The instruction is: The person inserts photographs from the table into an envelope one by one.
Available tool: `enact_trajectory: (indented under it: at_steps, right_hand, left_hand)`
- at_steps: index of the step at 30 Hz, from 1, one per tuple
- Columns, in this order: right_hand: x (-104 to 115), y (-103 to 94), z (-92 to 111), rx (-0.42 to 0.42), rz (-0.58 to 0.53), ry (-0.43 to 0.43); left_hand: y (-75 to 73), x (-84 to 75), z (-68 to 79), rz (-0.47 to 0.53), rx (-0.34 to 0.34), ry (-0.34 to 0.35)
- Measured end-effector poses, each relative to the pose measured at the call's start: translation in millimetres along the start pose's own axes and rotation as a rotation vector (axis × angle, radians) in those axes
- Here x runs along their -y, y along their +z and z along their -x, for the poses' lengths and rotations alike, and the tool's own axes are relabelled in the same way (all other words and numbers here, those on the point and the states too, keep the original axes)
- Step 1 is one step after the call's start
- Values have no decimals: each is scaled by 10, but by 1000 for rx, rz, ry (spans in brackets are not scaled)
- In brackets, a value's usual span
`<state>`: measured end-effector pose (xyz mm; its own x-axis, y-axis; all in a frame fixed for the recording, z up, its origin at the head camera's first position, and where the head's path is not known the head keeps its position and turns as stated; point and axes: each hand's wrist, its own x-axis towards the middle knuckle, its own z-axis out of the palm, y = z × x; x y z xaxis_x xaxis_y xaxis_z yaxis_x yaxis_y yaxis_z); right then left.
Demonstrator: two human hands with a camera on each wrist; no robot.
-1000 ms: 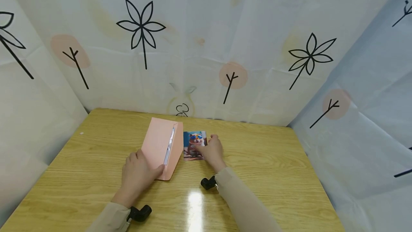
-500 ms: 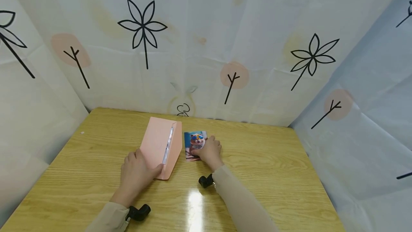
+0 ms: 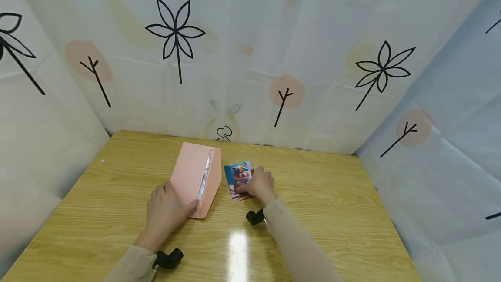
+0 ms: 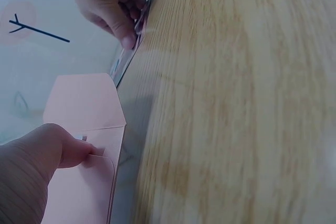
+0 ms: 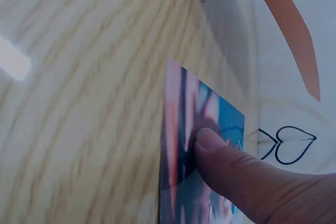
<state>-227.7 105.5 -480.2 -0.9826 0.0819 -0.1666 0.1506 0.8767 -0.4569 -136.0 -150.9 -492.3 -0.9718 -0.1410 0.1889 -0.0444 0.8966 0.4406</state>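
A pink envelope (image 3: 192, 169) with its flap folded out to the right stands slightly raised at the table's middle left. My left hand (image 3: 166, 208) grips its near end, thumb at the opening, where a whitish strip shows inside. To the right of the flap, my right hand (image 3: 260, 185) pinches a photo card (image 3: 238, 175) of a furry animal in sunglasses. In the right wrist view the thumb presses on the face of the card (image 5: 181, 171); the fingers beneath are hidden. Card and envelope are apart.
The wooden table (image 3: 325, 212) ends at a printed cloth (image 3: 235, 55) behind and on both sides. A small pale speck (image 3: 102, 161) lies at the far left. Black wrist cameras (image 3: 170, 259) sit on both sleeves.
The right hand's thumb has closed on the card, and the card has tilted and shifted slightly right and nearer. The left hand and envelope have stayed almost still.
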Motion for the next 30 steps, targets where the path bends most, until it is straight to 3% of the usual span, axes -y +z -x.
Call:
enact_trajectory:
  at_steps: [7, 16, 22, 30]
  right_hand:
    - [-131, -116, 29, 51, -62, -10]
    - [-172, -101, 39, 35, -120, -2]
    - [-217, -127, 54, 24, -200, -22]
    - [-302, -172, 8, 1, -166, -71]
  left_hand:
    - [46, 39, 0, -3, -14, 5]
    - [52, 21, 15, -3, -27, 12]
    - [61, 17, 20, 1, 2, 3]
    - [78, 14, 26, 2, 12, 5]
